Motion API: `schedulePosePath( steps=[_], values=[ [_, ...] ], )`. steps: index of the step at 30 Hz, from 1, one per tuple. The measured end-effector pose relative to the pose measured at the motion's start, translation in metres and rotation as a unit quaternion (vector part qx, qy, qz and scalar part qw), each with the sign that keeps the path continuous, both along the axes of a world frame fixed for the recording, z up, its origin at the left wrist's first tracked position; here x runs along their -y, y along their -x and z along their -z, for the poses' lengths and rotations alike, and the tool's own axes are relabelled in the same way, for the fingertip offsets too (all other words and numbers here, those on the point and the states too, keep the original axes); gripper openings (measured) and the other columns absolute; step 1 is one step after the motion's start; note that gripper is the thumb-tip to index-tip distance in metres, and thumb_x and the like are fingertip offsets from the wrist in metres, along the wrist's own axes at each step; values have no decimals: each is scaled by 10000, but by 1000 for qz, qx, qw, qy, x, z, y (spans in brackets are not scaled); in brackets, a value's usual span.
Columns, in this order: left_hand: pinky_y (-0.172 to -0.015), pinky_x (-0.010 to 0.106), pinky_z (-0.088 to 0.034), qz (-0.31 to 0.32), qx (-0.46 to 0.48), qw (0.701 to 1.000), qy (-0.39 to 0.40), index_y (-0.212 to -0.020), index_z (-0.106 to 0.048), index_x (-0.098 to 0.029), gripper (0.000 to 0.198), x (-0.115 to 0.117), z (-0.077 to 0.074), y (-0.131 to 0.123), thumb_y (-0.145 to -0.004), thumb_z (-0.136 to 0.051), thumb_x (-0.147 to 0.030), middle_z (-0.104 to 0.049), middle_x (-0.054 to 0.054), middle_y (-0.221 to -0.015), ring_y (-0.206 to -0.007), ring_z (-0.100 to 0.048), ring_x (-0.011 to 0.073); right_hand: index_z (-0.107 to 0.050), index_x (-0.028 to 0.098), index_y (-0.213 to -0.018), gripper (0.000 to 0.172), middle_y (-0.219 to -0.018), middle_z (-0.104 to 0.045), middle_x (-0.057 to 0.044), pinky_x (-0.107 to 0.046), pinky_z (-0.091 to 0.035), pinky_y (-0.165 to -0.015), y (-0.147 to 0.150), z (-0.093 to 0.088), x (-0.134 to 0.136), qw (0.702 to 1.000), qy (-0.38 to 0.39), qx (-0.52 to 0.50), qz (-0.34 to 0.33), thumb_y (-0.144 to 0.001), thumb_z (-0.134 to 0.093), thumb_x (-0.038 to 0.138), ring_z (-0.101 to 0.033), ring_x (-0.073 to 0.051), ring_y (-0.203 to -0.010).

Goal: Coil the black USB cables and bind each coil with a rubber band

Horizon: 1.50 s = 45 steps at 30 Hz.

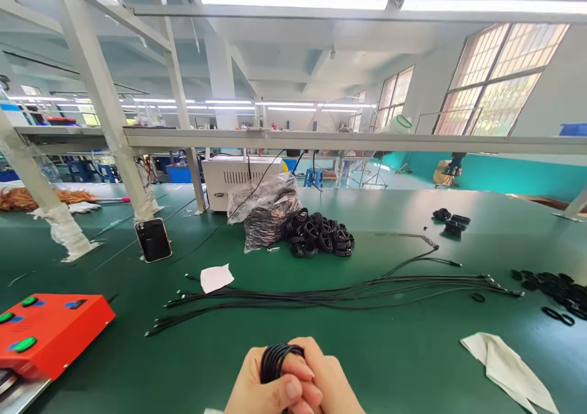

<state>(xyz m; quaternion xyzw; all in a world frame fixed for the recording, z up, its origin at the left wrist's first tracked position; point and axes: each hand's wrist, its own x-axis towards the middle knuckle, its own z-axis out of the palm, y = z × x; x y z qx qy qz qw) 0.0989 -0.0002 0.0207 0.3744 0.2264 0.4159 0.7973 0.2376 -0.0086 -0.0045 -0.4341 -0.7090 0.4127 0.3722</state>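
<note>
Both my hands meet at the bottom middle of the view, closed around a coil of black cable (275,359). My left hand (263,389) grips the coil from the left, thumb across the front. My right hand (328,380) wraps over it from the right. Beyond them, a bundle of long straight black cables (330,295) lies across the green table (398,353). Further back sits a heap of finished black cable coils (321,235) beside a clear plastic bag of cables (268,212).
A red box with green buttons (48,331) stands at the left edge. A phone (153,240) leans on a wrapped frame post. White cloth (507,368) lies at right, small black rings (557,292) beyond it, and a paper scrap (216,277) at centre-left.
</note>
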Motion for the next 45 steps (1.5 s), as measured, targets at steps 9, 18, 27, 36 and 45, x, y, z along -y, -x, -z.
schedulePosePath(
  steps=[9, 18, 27, 36, 45],
  values=[
    [-640, 272, -528, 69, -60, 991, -93, -778, -762, -107, 254, -59, 11, -18, -659, -832, -320, -780, 136, -742, -616, -711, 190, -435, 211, -958, 198, -689, -582, 6, -216, -407, -548, -22, 29, -45, 992, -81, 0, 99, -799, -477, 321, -551, -137, -610],
    [-770, 354, -508, 156, -28, 987, -22, -913, -770, -122, 435, -59, 26, 0, -929, -451, -418, -769, 129, -777, -816, -720, 260, -451, 218, -943, 273, -687, -510, 32, -237, -442, -578, -15, 45, -33, 989, 14, -113, 98, -700, -557, 284, -548, -138, -627],
    [-728, 271, -405, 239, -22, 970, 23, -1266, -619, -243, 630, -57, 23, 3, -673, -576, -35, -712, 98, -1185, -1019, -663, 239, -496, 204, -1008, 490, -650, -548, 19, -261, -490, -547, 5, 48, -12, 901, 242, -309, 183, -786, -582, 632, -609, -161, -609],
    [-718, 276, -418, 232, 0, 971, 61, -1190, -678, -226, 628, -56, 25, 5, -621, -536, -4, -707, 113, -1194, -1058, -658, 265, -544, 188, -1055, 516, -641, -565, 10, -235, -452, -496, 6, 56, -4, 906, 236, -279, 213, -786, -562, 628, -581, -145, -560],
    [-986, 455, -422, 177, 32, 983, 43, -1114, -724, -191, 553, -55, 19, -3, -660, -489, 20, -759, 107, -1077, -1090, -653, 298, -588, 222, -935, 383, -663, -582, -16, -253, -477, -493, -7, 62, -18, 910, 155, -277, 268, -843, -477, 577, -560, -158, -540]
  ],
)
